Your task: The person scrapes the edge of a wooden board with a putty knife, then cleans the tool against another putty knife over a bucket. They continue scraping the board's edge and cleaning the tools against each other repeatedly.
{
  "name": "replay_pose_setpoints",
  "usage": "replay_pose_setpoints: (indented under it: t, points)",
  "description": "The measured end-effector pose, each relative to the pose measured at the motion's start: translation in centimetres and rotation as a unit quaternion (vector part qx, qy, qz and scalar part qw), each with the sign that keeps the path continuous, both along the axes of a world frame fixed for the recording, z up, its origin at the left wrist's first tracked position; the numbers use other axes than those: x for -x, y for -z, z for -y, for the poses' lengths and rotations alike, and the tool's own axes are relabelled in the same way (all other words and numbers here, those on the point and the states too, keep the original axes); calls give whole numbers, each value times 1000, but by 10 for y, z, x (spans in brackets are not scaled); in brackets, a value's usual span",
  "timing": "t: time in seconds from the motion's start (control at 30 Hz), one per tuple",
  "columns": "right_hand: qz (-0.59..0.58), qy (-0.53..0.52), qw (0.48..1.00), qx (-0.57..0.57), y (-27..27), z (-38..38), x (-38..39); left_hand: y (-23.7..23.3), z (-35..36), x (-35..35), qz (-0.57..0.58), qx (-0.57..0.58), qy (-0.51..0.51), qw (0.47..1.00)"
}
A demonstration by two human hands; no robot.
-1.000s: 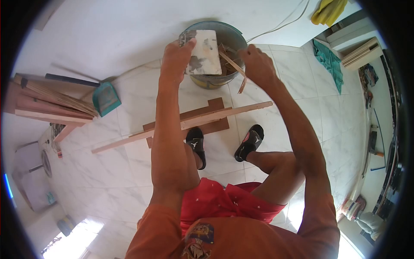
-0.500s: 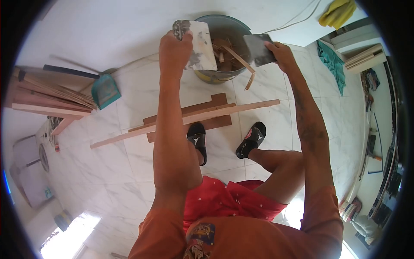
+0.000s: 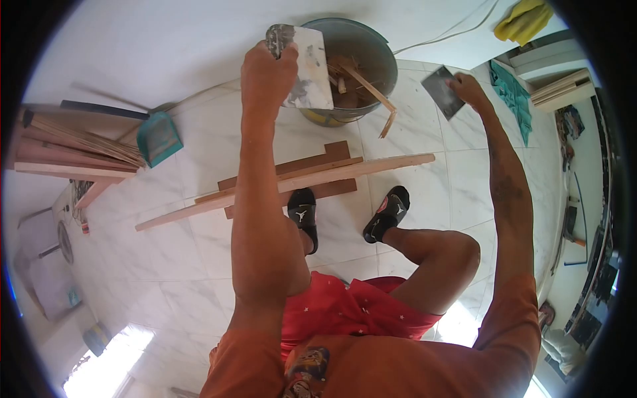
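My left hand (image 3: pixel 269 74) grips the dark handle end of a plastering trowel (image 3: pixel 310 63), its flat rectangular face smeared white and grey. The trowel is held up in front of the left rim of a round bin (image 3: pixel 389 69) as the camera sees it. My right hand (image 3: pixel 470 91) pinches one edge of a thin, dark grey rectangular scraper blade (image 3: pixel 442 93), out to the right of the bin and apart from it. Wood scraps (image 3: pixel 350 83) fill part of the bin, and a broken strip (image 3: pixel 375 89) leans out over its front.
Several wooden boards (image 3: pixel 318 176) lie across the tiled floor by my feet. To the left are a teal dustpan (image 3: pixel 159 139) and stacked planks (image 3: pixel 79 146). A green cloth (image 3: pixel 511 99) and a yellow cloth (image 3: pixel 524 20) are at the right, along with tools by the wall.
My right hand has moved right, away from the bin, carrying the scraper blade, which has turned. My left hand and the trowel have stayed nearly in place.
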State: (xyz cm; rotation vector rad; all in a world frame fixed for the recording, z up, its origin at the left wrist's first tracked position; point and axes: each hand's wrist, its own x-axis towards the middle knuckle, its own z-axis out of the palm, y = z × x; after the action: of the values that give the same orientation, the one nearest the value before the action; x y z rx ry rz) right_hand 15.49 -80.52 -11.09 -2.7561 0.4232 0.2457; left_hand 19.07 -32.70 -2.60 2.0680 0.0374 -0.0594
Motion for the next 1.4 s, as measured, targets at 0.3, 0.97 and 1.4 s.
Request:
replay_pose_setpoints:
  t: [0.3,0.97,1.4]
  points:
    - [259,-284,909,164,22,-112,12,-9,16,14,22,-4,12,1000]
    - [246,183,711,-633,-95,-171,337,-18,-147,179,134,231,-152,952]
    - [87,6,930,-357,-84,-293,270,13,-209,251,90,-193,146,966]
